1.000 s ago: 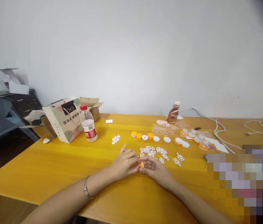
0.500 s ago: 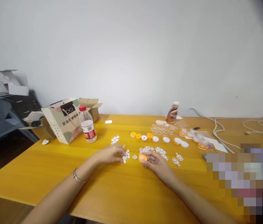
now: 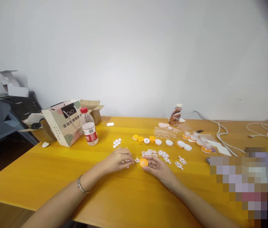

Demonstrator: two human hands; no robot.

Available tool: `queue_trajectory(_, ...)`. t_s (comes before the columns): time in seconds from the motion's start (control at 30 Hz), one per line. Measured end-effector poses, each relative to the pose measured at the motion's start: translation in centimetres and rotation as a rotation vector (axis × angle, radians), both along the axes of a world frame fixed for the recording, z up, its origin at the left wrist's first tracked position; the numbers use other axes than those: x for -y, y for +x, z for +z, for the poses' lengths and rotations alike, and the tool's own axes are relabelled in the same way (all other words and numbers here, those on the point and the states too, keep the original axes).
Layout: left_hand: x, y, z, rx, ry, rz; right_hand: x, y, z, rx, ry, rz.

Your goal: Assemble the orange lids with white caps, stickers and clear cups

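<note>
My right hand (image 3: pixel 157 166) holds a small orange disc (image 3: pixel 143 162) at its fingertips, just above the yellow table (image 3: pixel 53 171). My left hand (image 3: pixel 118 159) lies to its left, fingers curled over a small cluster of white plastic pieces (image 3: pixel 127 161) and pinching among them; what it grips is too small to name. A white perforated piece (image 3: pixel 137 160) lies between the two hands. More white perforated pieces (image 3: pixel 159 154) are scattered just beyond my right hand.
Behind are orange and white discs (image 3: pixel 148 139), clear cups (image 3: pixel 166 132), assembled orange-and-clear parts (image 3: pixel 201 142), a water bottle (image 3: pixel 88 126), a paper bag (image 3: pixel 63 122), a brown drink bottle (image 3: pixel 175 115) and white cables (image 3: pixel 243 133). A blurred patch covers the right.
My hands, joined on the orange disc a second ago, separated. The left went left to the white pieces, then drifted back toward the right hand, which kept the disc.
</note>
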State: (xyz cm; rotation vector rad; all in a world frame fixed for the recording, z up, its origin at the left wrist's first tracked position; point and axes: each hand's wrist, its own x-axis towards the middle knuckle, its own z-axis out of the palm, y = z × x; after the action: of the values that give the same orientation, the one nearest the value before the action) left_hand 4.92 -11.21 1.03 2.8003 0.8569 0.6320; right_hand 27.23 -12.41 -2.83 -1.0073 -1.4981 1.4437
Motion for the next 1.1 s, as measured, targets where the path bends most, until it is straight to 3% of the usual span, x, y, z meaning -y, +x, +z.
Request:
queue_trajectory(0.2,1.7,2.4,-1.3,-0.006,0.309,0.049,0.0,-0.3,-0.5,-0.045,-0.009,0.079)
queue_trajectory(0.4,2.0,2.7,-1.5,-0.154,0.397,0.008,0.2,-0.2,-0.3,-0.078,-0.014,0.124)
queue_trajectory(0.6,2.1,2.3,-0.2,-0.116,0.27,-0.031,0.2,-0.2,-0.3,-0.059,0.019,0.105)
queue_trajectory(0.73,1.4,1.0,0.8,0.042,0.076,0.041,0.2,-0.1,-0.1,-0.045,0.039,0.049)
queue_trajectory(0.8,0.9,0.3,1.0,0.02,-0.04,0.04,0.1,0.0,0.1,-0.033,0.02,0.023)
queue_trajectory(0.93,0.1,-0.7,0.6,-0.095,-0.198,0.037,0.1,0.1,0.3,-0.034,0.0,0.017)
queue_trajectory(1.1,-0.3,-0.6,-0.6,-0.157,-0.198,0.072,0.1,0.1,0.4,-0.024,-0.003,0.017)
